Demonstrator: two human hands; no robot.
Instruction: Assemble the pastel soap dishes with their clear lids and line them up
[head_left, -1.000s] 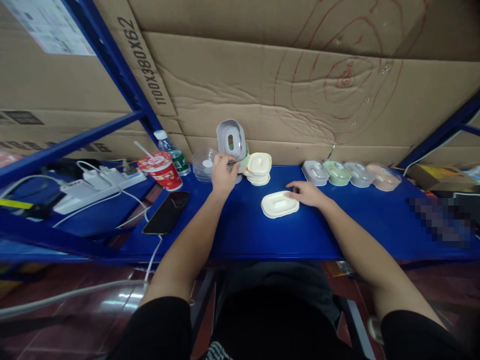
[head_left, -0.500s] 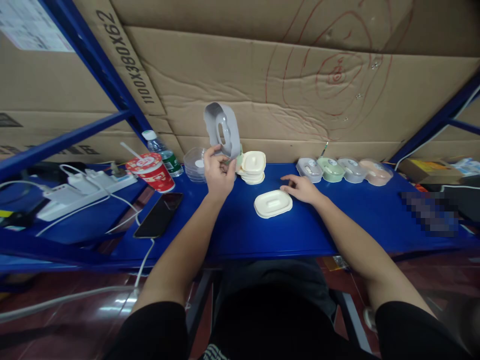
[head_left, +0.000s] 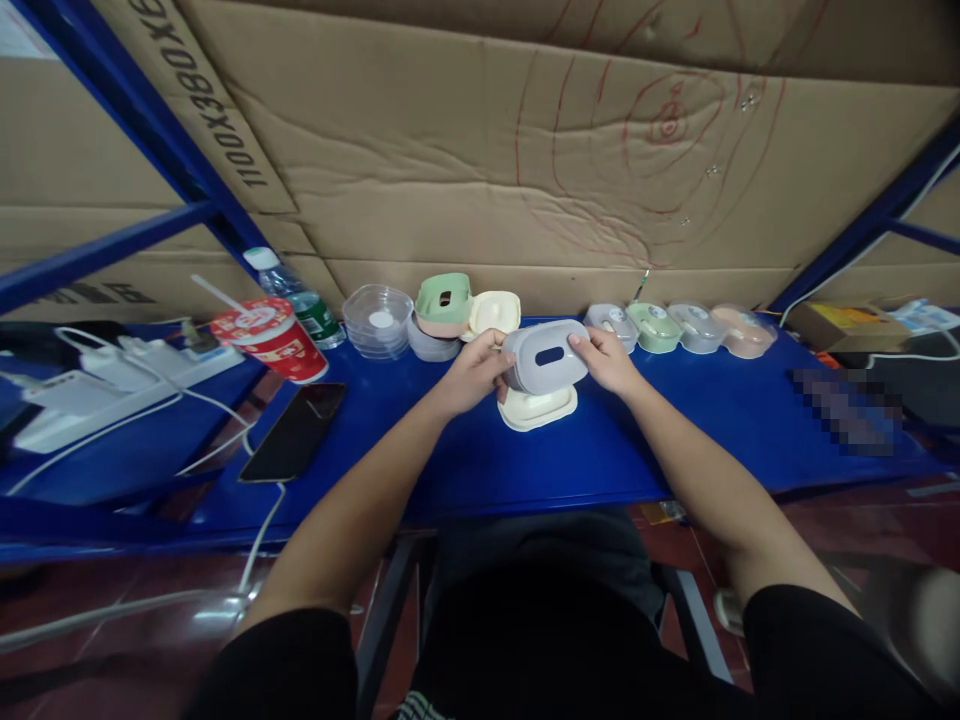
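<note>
A grey plastic box cover with an oval slot in its top is held between my two hands. My left hand is closed on its left end, and my right hand grips its right end with the thumb on top. Just below it a cream oval base lies on the blue table, partly hidden by the cover. Behind my left hand are a cream stack, a green cover with a slot and grey covers under it.
Clear plastic tubs stand left of the covers. A red paper cup, a water bottle, a phone and a power strip are further left. Several finished-looking lidded boxes line the back right. Cardboard walls the back.
My left hand has brought the grey cover down and right, over the cream base, turning its slotted top towards me. My right hand has taken hold of its other end. The view has shifted slightly.
</note>
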